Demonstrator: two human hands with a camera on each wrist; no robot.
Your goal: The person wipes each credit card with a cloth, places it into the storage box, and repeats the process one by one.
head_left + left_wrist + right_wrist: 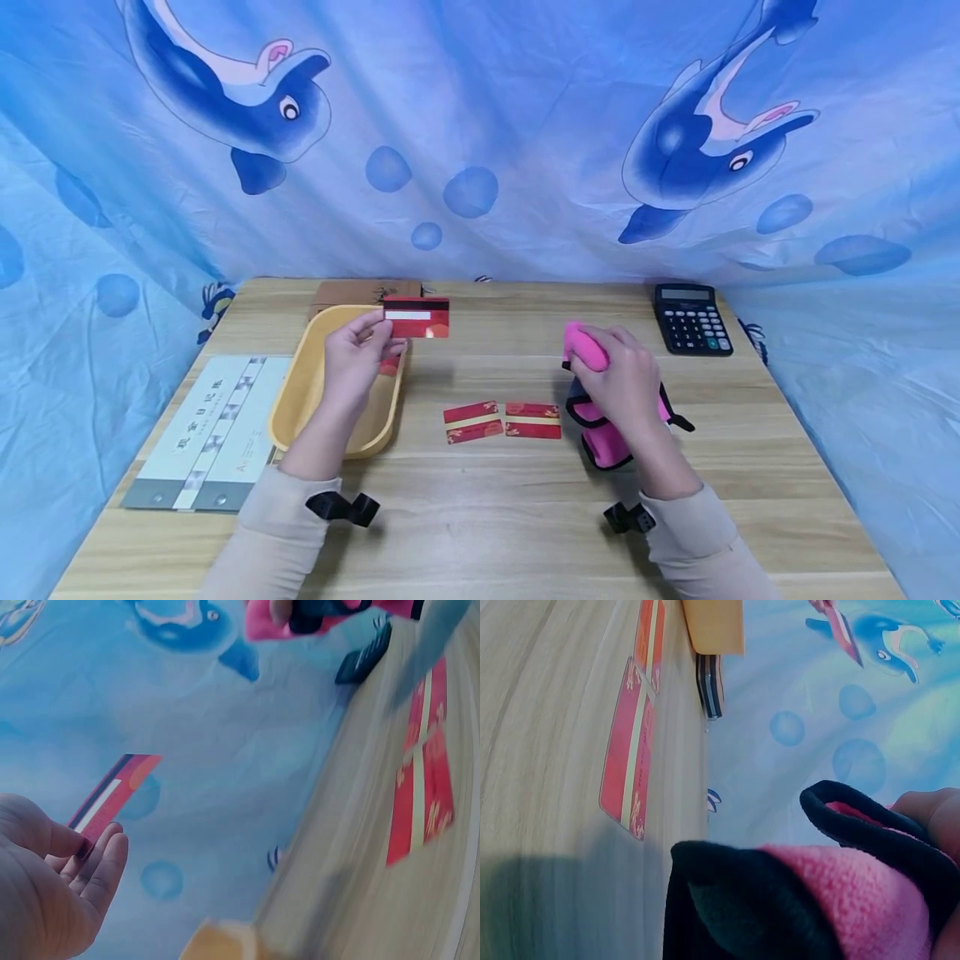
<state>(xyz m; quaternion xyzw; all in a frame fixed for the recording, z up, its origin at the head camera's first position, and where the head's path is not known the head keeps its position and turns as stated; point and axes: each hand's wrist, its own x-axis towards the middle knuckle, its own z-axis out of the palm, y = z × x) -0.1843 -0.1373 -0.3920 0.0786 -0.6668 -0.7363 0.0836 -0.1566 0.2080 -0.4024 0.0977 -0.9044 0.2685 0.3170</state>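
My left hand (pixel 358 354) pinches a red card (pixel 417 317) with a dark stripe and a white strip, raised over the right side of a yellow plastic basket (pixel 279 417). Thumb and fingertips hold the card by one end in the left wrist view. Further right, my right hand (pixel 618 375) grips a bunched pink cloth (pixel 587 348) with black edging; its folds (pixel 847 892) fill the lower part of the right wrist view. Two red cards (pixel 472 422) (pixel 532 421) with pale gold bands lie side by side on the table between my hands. Another red piece (pixel 390 365) shows inside the basket.
A black calculator (pixel 692 319) lies at the back right of the wooden table (pixel 480 533). Left of the basket is a pale ledger folder (pixel 217 425) with Chinese writing. Behind the basket sits a brown box (pixel 345 293). A blue dolphin-print curtain (pixel 525 108) hangs around the table.
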